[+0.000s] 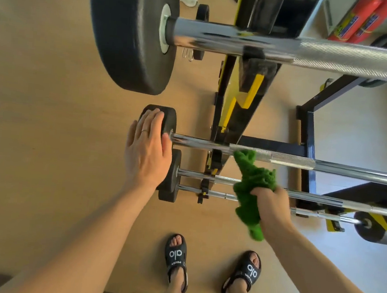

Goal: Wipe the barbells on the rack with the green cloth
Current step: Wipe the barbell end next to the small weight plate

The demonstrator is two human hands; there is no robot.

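At the left of the frame there's open tan floor [37, 112], plenty of room beside the plates. Upper left, a big black plate [130, 31] caps the top barbell [291, 49], which runs off the right edge. Centre left, the left hand [146, 149] lies flat with fingers straight on the small black plate [164, 117], thumb by the bar end; its grip is released, clasping nothing. From that plate the second barbell [304, 160] stretches right, with two thinner bars [208, 178] stacked below it on the black-and-yellow rack [233, 117]. Centre right, the right hand [269, 204] is clenched around the green cloth [250, 182], bunched; the cloth's upper tip touches the second barbell while its tail hangs below the fist. Bottom centre, two feet in black slides [175, 260] stand close under the bars. Upper right, red cylinders [360, 20] lean by the wall.
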